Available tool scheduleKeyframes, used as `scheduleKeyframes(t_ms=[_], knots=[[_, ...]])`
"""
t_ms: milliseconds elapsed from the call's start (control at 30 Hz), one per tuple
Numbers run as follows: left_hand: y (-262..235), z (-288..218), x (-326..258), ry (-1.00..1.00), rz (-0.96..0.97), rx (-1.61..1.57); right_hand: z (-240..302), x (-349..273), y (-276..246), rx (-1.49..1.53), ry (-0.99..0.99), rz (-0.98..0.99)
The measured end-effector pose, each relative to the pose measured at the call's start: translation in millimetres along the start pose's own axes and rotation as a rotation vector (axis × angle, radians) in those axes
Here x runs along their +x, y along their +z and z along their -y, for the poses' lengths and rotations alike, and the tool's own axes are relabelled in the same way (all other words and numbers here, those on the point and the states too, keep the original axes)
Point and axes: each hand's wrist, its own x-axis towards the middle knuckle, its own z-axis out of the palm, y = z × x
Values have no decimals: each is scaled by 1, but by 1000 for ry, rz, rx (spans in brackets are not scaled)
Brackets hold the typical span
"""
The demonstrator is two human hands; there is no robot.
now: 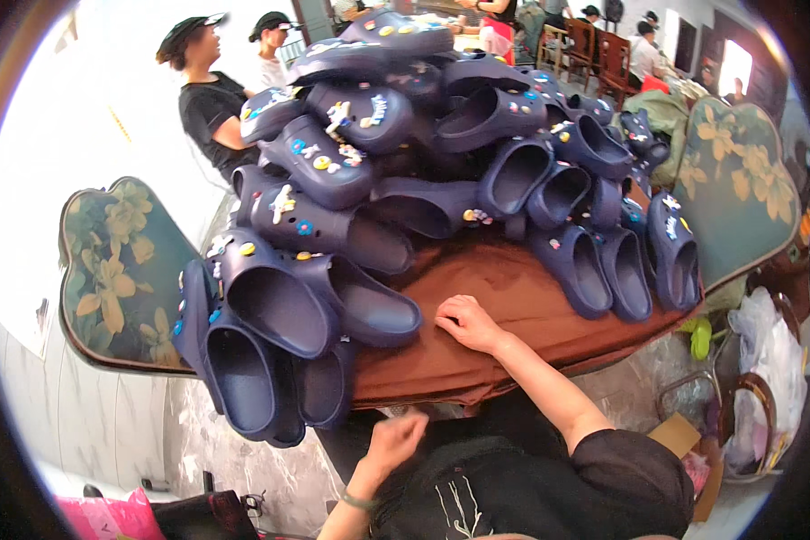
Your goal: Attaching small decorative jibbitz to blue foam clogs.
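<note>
Right hand [468,324] rested fingers curled, empty, on brown cloth [513,297] beside clog pile [405,153]; left hand [394,441] hung loosely open, empty, below table edge; many clogs already carried charms, front ones looked bare.

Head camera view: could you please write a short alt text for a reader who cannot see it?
A large pile of dark blue clogs with small colourful charms covers a table with a brown cloth. The person's right hand rests on the cloth, empty, and the left hand is below the table edge. Two people in dark caps stand behind.
</note>
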Motion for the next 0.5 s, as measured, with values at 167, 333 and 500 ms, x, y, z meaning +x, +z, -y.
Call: scheduleKeyframes(t_ms=[167, 333, 500], knots=[[-14, 37, -71, 176, 9, 263, 0, -2, -10, -27, 40, 20], [-7, 56, -82, 72, -46, 261, 10, 7, -7, -36, 30, 69], [-5, 47, -69, 60, -10, 347, 7, 6, -8, -45, 27, 64]])
